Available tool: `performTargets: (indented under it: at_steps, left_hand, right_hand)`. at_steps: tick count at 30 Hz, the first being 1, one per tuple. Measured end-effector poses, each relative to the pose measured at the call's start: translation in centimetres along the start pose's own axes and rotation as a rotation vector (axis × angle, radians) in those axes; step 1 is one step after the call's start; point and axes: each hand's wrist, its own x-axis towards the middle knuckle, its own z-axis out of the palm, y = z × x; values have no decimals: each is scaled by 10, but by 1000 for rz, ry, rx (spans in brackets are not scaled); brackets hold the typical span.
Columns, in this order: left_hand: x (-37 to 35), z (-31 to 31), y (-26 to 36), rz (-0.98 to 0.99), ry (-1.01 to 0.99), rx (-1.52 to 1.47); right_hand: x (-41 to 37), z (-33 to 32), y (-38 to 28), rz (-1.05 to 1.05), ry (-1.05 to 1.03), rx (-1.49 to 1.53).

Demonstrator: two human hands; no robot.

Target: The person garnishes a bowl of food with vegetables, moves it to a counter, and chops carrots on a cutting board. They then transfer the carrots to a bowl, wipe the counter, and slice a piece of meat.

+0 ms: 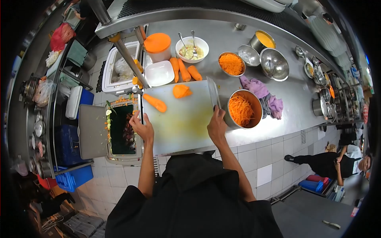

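Note:
My right hand (217,126) grips the handle of a kitchen knife (213,93), its wide blade along the right edge of the white cutting board (178,137). By the board's left edge, next to the waste bin (127,135), is my left hand (143,127), thumb and fingers apart; a small orange bit shows near its fingertips. One peeled carrot (154,102) lies at the board's upper left, and a thick carrot piece (182,91) sits near its top. Shredded carrot (241,110) fills much of a steel pot (257,104) right of the knife.
Whole carrots (183,70) lie behind the board, beside a white tub (159,73) and an orange-lidded container (157,43). A bowl of shredded carrot (231,64), steel bowls (274,64) and a purple cloth (254,87) are further right. A metal post (129,59) rises at left. Another person (333,160) is at right.

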Motion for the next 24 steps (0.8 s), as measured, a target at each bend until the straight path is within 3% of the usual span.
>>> performTargets:
  at_steps: [2,3,11,14,16,19,21,22,24]
  left_hand:
    - [10,5,-11,-27,-14,246]
    - [15,8,-19,-104,-109,211]
    - [19,39,-14,-204,-109,268]
    - [14,39,-15,-177,-86,260]
    - [16,39,-14,-148,-47,274]
    - [19,39,-8,-164,-55,324]
    - [15,38,-9,-173,-69,349]
    - [15,38,-9,-175,-79,361]
    - [21,39,-10,-172,-80,376]
  right_hand:
    - [2,20,-1,-17,44,2]
    - [6,27,-4,-26,41,-15]
    - [8,44,-8,-56,-13,-42]
    - [16,34,0,-40,-169,-78]
    - [31,31,5,-144,-282,-193]
    - [95,12,8,-228,-327,-197]
    - [154,3,2,-256,-126,-149]
    - [187,2,4,-227,-100,46]
    - [253,5,0,-219,-147,43]
